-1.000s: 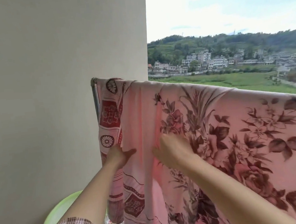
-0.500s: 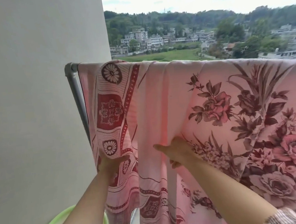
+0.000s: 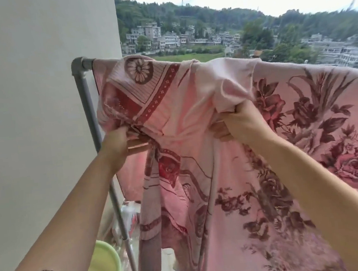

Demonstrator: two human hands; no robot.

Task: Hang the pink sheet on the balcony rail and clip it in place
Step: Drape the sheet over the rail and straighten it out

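The pink sheet [image 3: 305, 126], printed with dark red roses and a patterned border, hangs over the grey metal balcony rail [image 3: 82, 65]. Its left end is bunched up near the rail's corner post. My left hand [image 3: 119, 146] grips the bordered edge of the sheet, pulled up and gathered. My right hand [image 3: 238, 122] clutches a fold of plain pink cloth a little to the right, lifted toward the rail. No clip is visible.
A plain wall [image 3: 29, 129] stands close on the left, right beside the rail's upright post [image 3: 92, 122]. A light green basin [image 3: 108, 268] sits on the floor below, with some white bags behind the post. Beyond the rail lie buildings and wooded hills.
Both hands went from lying flat on the hanging sheet to gripping it and lifting its left part upward, bunching the cloth. The view has swung slightly right and closer.
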